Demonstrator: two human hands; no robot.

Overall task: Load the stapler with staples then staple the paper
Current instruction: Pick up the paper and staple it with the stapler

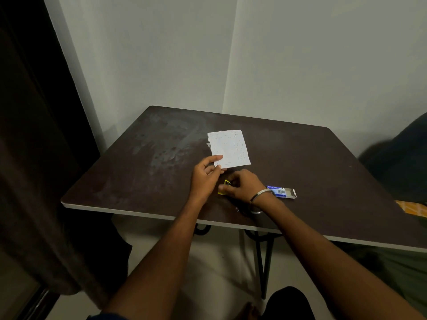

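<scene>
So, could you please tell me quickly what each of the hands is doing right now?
Left hand: pinching the near corner of the paper on the table.
Right hand: closed around the yellow stapler.

Dim, flat indoor light, and I see little detail.
The left of the frame falls to near black; the desk (143, 162) shows a dull sheen upper left; edges bow; right edge smeared.

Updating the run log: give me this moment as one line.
left hand: pinching paper corner | right hand: on yellow stapler | staple box: open, on table | stapling: not yet
</scene>
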